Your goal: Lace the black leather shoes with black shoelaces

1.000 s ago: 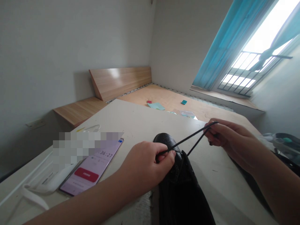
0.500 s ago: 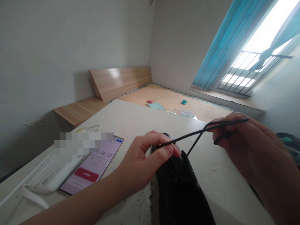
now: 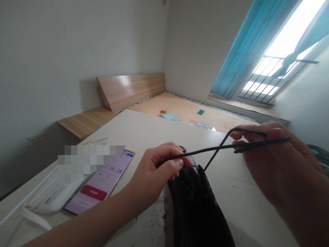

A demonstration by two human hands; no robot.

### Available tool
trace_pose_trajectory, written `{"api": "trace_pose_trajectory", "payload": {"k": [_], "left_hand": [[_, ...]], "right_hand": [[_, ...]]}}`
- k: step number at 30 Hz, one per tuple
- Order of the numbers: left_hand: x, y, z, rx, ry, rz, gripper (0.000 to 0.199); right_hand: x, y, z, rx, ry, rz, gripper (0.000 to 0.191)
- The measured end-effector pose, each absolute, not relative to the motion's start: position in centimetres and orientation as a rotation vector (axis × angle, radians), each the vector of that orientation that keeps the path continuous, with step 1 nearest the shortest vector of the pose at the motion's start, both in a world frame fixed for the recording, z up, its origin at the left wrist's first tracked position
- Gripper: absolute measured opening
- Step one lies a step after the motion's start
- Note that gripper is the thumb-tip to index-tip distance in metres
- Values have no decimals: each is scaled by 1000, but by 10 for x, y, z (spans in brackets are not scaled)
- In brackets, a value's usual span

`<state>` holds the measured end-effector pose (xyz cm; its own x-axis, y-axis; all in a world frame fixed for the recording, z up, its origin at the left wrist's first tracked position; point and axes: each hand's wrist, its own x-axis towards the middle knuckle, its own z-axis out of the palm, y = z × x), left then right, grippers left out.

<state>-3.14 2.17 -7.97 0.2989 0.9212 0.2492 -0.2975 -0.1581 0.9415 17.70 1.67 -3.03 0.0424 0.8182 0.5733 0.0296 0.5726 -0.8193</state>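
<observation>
A black leather shoe stands on the white table, toe pointing away from me. My left hand is over the shoe's left side, pinching a black shoelace between thumb and forefinger. From there the lace runs right to my right hand, whose fingers are closed on it near its end. Another stretch of lace rises from the shoe's eyelets to the same right hand, crossing the first in mid-air. The lower part of the shoe sits in dark shadow.
On the left of the white table lie a phone with a lit timer screen and a white strap. Beyond the table is a wooden bed base with small items on it. A barred window with a blue curtain is at the right.
My right hand has shifted slightly right, and the lace end has slid farther across its fingers. My left hand has moved a little left, still pinching the lace.
</observation>
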Motion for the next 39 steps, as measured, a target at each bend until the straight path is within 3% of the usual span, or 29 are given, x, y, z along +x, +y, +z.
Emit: {"api": "trace_pose_trajectory", "payload": {"k": [10, 26, 31, 39], "left_hand": [[-28, 18, -77, 1476, 715, 1056, 12], [-27, 15, -79, 1489, 669, 1086, 11], [-28, 17, -80, 1462, 700, 1114, 10], [-28, 16, -73, 1495, 740, 1097, 16]], "right_hand": [[177, 17, -29, -644, -1384, 866, 14], [169, 9, -25, -987, -1313, 792, 26], [172, 5, -22, -1111, -1422, 585, 29], [183, 4, -25, -1306, -1988, -184, 21]]}}
